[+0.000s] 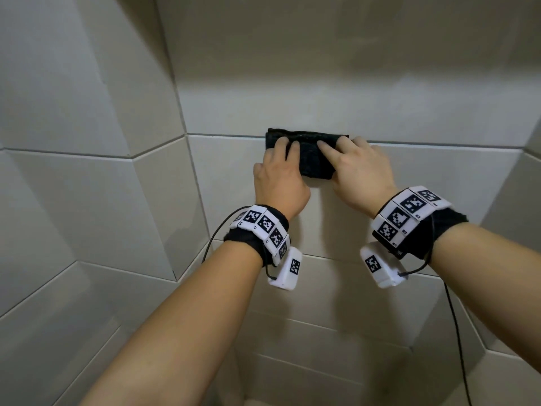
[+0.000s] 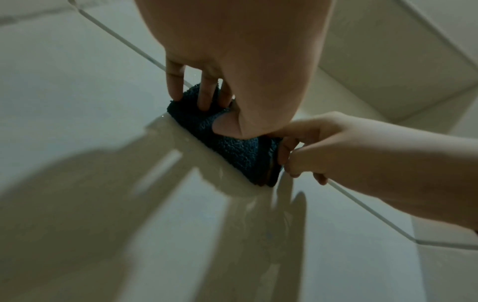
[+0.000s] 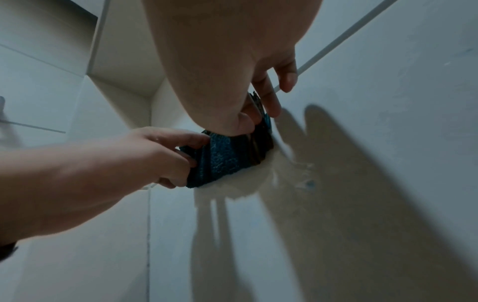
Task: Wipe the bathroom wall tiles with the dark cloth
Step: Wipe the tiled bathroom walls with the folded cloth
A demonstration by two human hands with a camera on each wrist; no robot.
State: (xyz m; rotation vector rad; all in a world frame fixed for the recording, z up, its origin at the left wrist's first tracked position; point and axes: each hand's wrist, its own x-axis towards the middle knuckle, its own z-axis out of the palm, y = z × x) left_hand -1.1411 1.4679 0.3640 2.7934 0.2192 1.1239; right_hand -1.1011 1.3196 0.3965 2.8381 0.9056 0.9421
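A dark folded cloth (image 1: 310, 159) is held flat against the beige wall tile (image 1: 409, 186), just under a horizontal grout line (image 1: 219, 135). My left hand (image 1: 281, 177) holds the cloth's left part. Its fingers lie over the top and its thumb presses the terry face, as the left wrist view shows on the cloth (image 2: 232, 149). My right hand (image 1: 360, 174) holds the right end, index finger on top and the other fingers curled round the edge (image 2: 284, 151). In the right wrist view the cloth (image 3: 225, 159) bunches between both hands.
A side wall (image 1: 87, 200) meets the wiped wall at a corner on the left. A tiled recess (image 3: 124, 81) sits beyond the cloth. A wet patch (image 3: 297, 173) shines beside the cloth. Stepped tile ledges (image 1: 322, 326) lie below. A black cable (image 1: 456, 332) hangs from my right wrist.
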